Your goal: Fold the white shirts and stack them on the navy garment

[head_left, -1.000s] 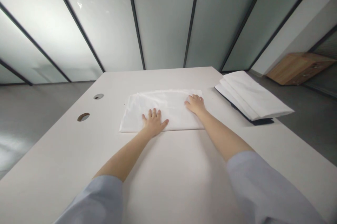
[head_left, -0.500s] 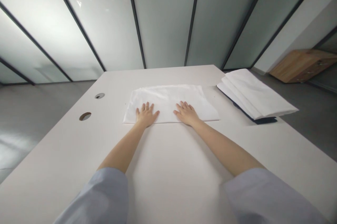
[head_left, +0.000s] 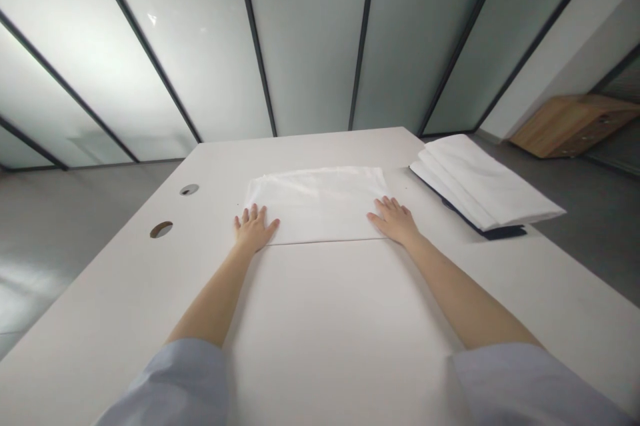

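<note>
A folded white cloth (head_left: 320, 206) lies flat on the white table (head_left: 330, 319), its straight near edge facing me. My left hand (head_left: 253, 227) rests palm down on the cloth's near left corner, fingers spread. At the near right corner, my right hand (head_left: 394, 219) lies flat with its fingers apart. Neither hand grasps anything. Both hands cover the corners beneath them. Faint creases show along the far part of the cloth.
At the table's right edge, a stack of folded white cloth (head_left: 485, 179) sits on a dark blue item (head_left: 503, 233). Two round holes, one with a grey cover (head_left: 189, 190), pierce the table at left. Beyond stand frosted glass panels (head_left: 310, 39) and a wooden cabinet (head_left: 565, 126).
My hands have slid apart over the cloth, the left one leftward and the right one rightward, from nearer the middle out to the near corners. The stack on the right stays put.
</note>
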{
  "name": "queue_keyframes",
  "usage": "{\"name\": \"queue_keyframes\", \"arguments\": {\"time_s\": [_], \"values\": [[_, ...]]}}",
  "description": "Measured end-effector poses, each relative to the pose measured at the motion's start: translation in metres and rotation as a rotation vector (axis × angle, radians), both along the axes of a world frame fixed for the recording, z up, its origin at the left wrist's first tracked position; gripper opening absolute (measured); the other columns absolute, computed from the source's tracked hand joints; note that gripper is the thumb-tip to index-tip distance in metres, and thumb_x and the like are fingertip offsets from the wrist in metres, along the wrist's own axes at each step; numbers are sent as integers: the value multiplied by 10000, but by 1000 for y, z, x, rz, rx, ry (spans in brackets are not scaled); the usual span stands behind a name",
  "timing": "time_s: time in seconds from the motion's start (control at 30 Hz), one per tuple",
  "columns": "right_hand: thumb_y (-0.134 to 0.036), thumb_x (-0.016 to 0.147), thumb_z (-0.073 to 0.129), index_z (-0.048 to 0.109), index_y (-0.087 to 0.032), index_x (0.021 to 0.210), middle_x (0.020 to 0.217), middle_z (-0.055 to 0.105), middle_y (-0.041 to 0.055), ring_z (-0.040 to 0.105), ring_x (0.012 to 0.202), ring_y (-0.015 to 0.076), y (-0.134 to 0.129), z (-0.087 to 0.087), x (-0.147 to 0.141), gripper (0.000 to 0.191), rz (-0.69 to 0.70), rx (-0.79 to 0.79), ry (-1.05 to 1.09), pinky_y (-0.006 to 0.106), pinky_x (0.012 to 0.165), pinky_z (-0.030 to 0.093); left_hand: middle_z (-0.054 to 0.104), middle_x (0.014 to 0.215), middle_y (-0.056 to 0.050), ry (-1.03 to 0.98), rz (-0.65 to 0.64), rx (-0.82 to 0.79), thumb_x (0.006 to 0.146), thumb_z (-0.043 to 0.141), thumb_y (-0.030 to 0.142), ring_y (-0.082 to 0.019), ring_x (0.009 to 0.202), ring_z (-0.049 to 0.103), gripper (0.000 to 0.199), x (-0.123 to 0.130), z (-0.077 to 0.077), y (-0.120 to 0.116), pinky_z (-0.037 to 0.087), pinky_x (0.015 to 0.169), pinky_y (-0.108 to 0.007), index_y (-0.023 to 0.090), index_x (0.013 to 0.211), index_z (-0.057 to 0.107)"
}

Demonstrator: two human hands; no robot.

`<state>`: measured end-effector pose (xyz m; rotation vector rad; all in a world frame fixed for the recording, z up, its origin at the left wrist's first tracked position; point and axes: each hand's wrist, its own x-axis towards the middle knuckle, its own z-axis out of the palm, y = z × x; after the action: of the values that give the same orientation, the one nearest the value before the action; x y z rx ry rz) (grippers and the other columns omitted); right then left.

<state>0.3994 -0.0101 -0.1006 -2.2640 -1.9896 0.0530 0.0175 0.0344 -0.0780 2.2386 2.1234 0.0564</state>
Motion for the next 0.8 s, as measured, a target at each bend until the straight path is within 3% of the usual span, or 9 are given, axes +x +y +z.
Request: {"name": "queue_keyframes", "arguments": {"time_s": [0.2,0.4,0.5,0.63,0.8], "values": [[-447,904,416,477,-189,1386,1488,413,150,340,1373,343,-4,3,-3,550,41,104,-34,537,1100,265,281,1560,-152,15,-52,67,906,344,593,-333,1447,216,693,-1,1,-2,150,1156,-542,182,1463,381],[-429,929,398,526,-206,1361,1432,497,102,424,1323,268,-12,10,-22,502,426,173,89,437,1087,328,284,1567,-100,10,-234,37,961,308,448,-253,1455,217,564,-1,2,-3,180,1166,-462,214,1471,367],[-460,945,370,603,-224,1281,1340,581,97,493,1250,262,-13,12,-27,472,480,130,120,447,1060,355,266,1574,-101,20,-222,-10,968,282,448,-257,1454,221,570,0,3,-3,189,1160,-477,212,1484,342],[-473,957,342,587,-213,1306,1366,560,104,458,1284,268,-19,17,-34,500,470,128,122,457,1081,318,236,1584,-100,30,-201,-30,970,266,446,-261,1458,203,577,2,3,-4,183,1157,-496,214,1496,315],[-493,955,371,585,-227,1307,1325,577,114,475,1247,264,-29,24,-50,491,617,164,151,441,1059,335,224,1588,-104,21,-156,-45,965,260,454,-264,1460,198,586,8,5,-3,187,1153,-504,222,1501,304]]}}
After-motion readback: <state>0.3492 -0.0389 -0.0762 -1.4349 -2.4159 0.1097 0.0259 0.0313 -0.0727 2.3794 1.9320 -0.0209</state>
